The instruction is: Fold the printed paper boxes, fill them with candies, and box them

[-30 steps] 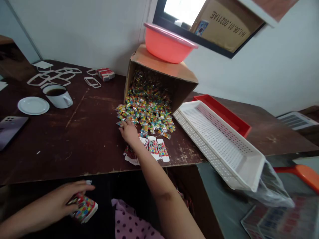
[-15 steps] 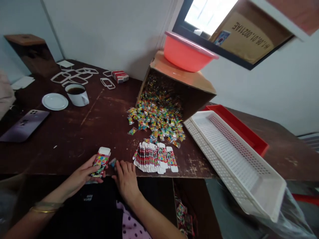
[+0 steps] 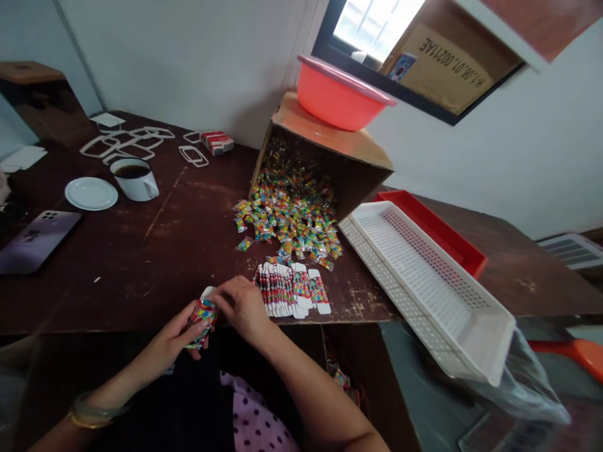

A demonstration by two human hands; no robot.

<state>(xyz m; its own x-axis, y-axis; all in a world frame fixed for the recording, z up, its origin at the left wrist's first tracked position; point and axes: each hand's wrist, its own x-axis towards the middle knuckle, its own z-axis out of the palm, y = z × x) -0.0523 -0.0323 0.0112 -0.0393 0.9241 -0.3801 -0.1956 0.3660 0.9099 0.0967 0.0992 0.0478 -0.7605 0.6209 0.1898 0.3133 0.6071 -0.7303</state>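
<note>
Right hand (image 3: 245,307) has moved to the red-patterned cardboard box (image 3: 205,313) by the brown wooden desk's (image 3: 141,276) near edge
Left hand (image 3: 173,342) clamps it, best kept light against creasing; right's grip unclear

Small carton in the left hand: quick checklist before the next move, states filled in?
1. Left hand has a grip on the small carton: ok.
2. Right hand at the carton's top end: ok.
3. White top flap closed: not ok, it sticks out.
4. Packet inside the carton: cannot tell, the interior is hidden.
5. Fanned flat cartons on hand: ok, beside the right hand.
6. Mug apart from both hands: ok.
</note>
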